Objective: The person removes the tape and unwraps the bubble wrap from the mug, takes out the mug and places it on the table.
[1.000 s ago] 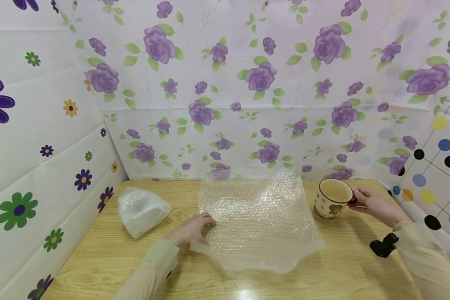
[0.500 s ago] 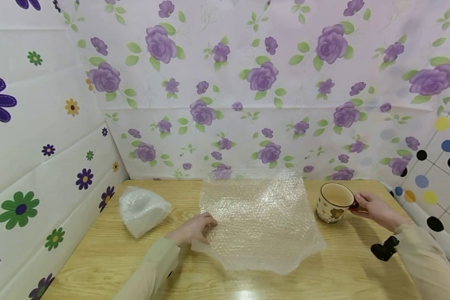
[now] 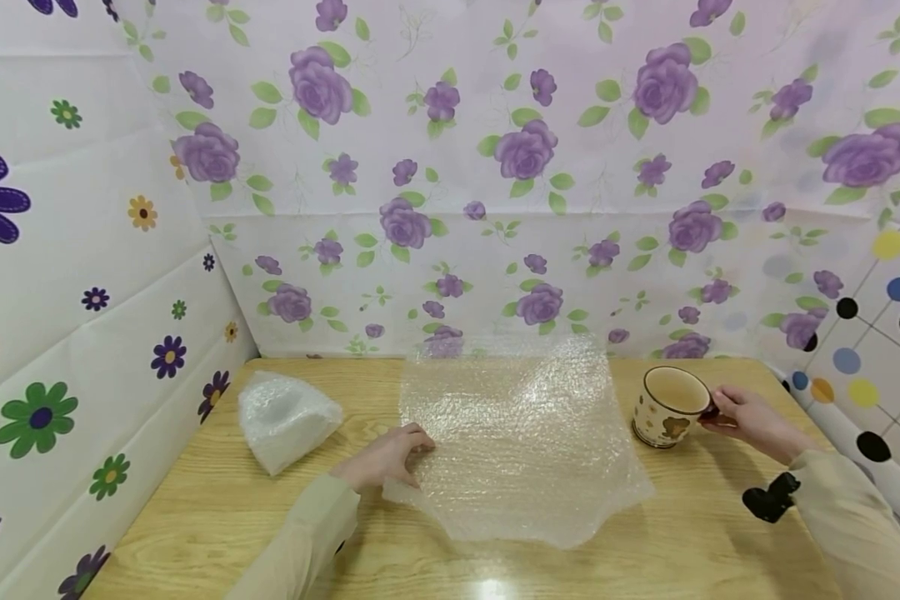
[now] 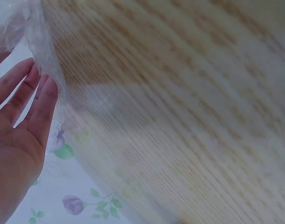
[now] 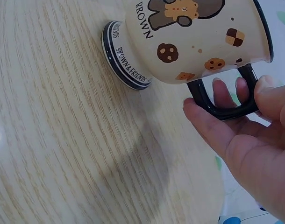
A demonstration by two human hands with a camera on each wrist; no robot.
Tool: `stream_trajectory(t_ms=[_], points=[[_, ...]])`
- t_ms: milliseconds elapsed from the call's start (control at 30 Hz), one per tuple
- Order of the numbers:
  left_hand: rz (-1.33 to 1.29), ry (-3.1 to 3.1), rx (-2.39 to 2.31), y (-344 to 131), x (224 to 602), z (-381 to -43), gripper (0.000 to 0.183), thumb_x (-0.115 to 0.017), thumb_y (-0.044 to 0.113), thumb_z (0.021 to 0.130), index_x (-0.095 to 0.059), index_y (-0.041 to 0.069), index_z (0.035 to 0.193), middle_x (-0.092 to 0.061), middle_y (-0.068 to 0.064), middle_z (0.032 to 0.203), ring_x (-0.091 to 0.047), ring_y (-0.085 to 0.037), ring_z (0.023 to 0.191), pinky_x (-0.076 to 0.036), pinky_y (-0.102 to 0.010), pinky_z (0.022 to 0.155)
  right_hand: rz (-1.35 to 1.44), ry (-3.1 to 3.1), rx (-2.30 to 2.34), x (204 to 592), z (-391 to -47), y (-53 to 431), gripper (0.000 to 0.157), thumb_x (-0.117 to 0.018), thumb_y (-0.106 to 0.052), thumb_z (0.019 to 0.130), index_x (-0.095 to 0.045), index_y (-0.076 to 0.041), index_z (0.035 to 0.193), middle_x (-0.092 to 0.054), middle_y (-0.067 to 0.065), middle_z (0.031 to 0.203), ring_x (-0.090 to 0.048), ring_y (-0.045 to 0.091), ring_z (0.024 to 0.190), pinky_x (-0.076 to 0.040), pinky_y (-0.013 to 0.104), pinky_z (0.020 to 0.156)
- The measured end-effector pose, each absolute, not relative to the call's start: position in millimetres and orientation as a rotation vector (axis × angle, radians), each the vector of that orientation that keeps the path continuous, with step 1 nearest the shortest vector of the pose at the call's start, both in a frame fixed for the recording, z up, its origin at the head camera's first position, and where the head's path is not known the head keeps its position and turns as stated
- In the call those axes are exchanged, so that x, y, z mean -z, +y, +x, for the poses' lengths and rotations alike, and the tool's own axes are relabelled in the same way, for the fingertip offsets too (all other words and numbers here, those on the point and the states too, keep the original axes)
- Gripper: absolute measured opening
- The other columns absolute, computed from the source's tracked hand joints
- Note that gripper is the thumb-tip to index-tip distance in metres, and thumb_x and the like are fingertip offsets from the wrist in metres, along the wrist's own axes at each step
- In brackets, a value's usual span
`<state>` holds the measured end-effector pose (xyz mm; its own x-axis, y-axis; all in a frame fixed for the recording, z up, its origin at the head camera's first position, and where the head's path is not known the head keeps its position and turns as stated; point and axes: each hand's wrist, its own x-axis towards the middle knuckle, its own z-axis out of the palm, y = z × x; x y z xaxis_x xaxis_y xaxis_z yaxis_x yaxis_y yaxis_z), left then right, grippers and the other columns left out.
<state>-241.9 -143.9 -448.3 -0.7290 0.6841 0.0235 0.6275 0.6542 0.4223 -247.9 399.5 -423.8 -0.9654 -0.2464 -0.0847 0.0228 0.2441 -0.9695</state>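
In the head view, a cream mug [image 3: 675, 408] with a brown bear and cookie pictures is at the right of the table. My right hand [image 3: 750, 421] holds its black handle [image 5: 222, 112], fingers and thumb round it in the right wrist view. Whether the mug's base touches the table is hard to tell. A sheet of bubble wrap [image 3: 525, 442] lies spread out in the middle. At its left edge rests my left hand [image 3: 390, 458]. In the left wrist view its fingers [image 4: 44, 102] are fairly straight and touch the wrap's edge.
A wrapped bundle [image 3: 285, 421] of clear plastic sits at the left of the wooden table [image 3: 195, 533]. Flower-printed sheeting [image 3: 525, 208] stands behind the table, with further printed sheets at both sides. A black device [image 3: 771, 497] is at the right wrist.
The mug and my right hand have shifted slightly toward me and to the right, mostly in the first half second. My left hand, the bubble wrap and the bundle stay put.
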Motion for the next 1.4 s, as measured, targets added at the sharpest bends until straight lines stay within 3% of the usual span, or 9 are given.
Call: stream_trajectory(t_ms=[367,733,1167,1267,1400], points=[[1.102,2.734,-0.602,-144,447,-242,0.056,-0.082,0.012,0.064,-0.057,-0.001,0.113,-0.051,-0.008,0.106,-0.049,-0.025,0.094,-0.043,-0.038,0.083,-0.178,2.371,1.723,421,-250,395,0.03,-0.024,-0.012,0.101,-0.038,0.015,0.103,-0.047,0.021,0.098,-0.056,0.023,0.09,-0.043,0.044,0.085],[1.108,2.731,-0.612,-145,448,-239,0.056,-0.081,0.011,0.065,-0.057,-0.002,0.113,-0.051,-0.009,0.106,-0.049,-0.026,0.095,-0.042,-0.039,0.084,-0.153,2.368,1.753,422,-249,391,0.029,-0.024,-0.012,0.101,-0.038,0.014,0.105,-0.048,0.019,0.098,-0.057,0.02,0.087,-0.044,0.043,0.085],[1.109,2.717,-0.641,-146,447,-236,0.055,-0.081,0.009,0.066,-0.057,-0.004,0.114,-0.05,-0.009,0.106,-0.048,-0.026,0.094,-0.043,-0.036,0.081,-0.188,2.402,1.721,420,-246,391,0.048,-0.029,-0.021,0.101,-0.026,0.022,0.121,-0.051,0.015,0.098,-0.058,0.016,0.087,-0.047,0.038,0.081],[1.126,2.718,-0.632,-146,448,-236,0.056,-0.081,0.01,0.066,-0.057,-0.004,0.115,-0.049,-0.01,0.107,-0.048,-0.026,0.094,-0.043,-0.035,0.081,-0.184,2.452,1.668,419,-246,391,0.053,-0.029,-0.023,0.101,-0.021,0.023,0.125,-0.05,0.02,0.102,-0.057,0.017,0.088,-0.048,0.037,0.08],[1.127,2.714,-0.636,-146,449,-236,0.057,-0.08,0.009,0.066,-0.056,-0.005,0.116,-0.049,-0.011,0.108,-0.048,-0.026,0.094,-0.043,-0.034,0.081,-0.164,2.623,1.489,415,-244,389,0.061,-0.028,-0.03,0.1,-0.017,0.023,0.128,-0.037,0.037,0.116,-0.05,0.036,0.1,-0.045,0.044,0.083]])
